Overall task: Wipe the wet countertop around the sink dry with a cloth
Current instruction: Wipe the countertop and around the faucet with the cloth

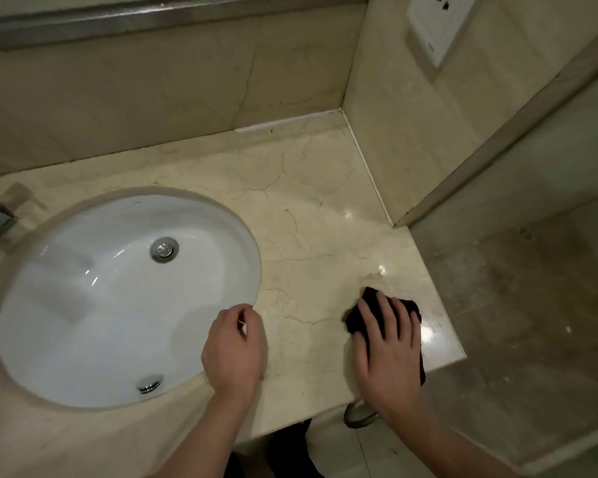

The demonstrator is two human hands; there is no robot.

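Head view. Item: dark cloth (403, 307), near the surface's (311, 236) front right corner, pressed flat under my right hand (387, 343), fingers straight. Left hand (233, 346): loosely curled, holding nothing, at the sink (218, 215) rim. Risk: droplets (380, 270) beyond the cloth missed; cloth sliding off the edge.

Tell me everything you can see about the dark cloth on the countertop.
The cloth is small, very dark, nearly black, and looks like soft fabric, bunched rather than spread flat. It lies on the beige marble-look countertop, right of the sink, near the counter's right front corner. The right hand presses on it with straight, spread fingers and covers most of it; dark edges show beyond the fingertips and along the hand's right side, down to the front edge. Shiny wet patches lie just beyond it. The left hand does not touch it.
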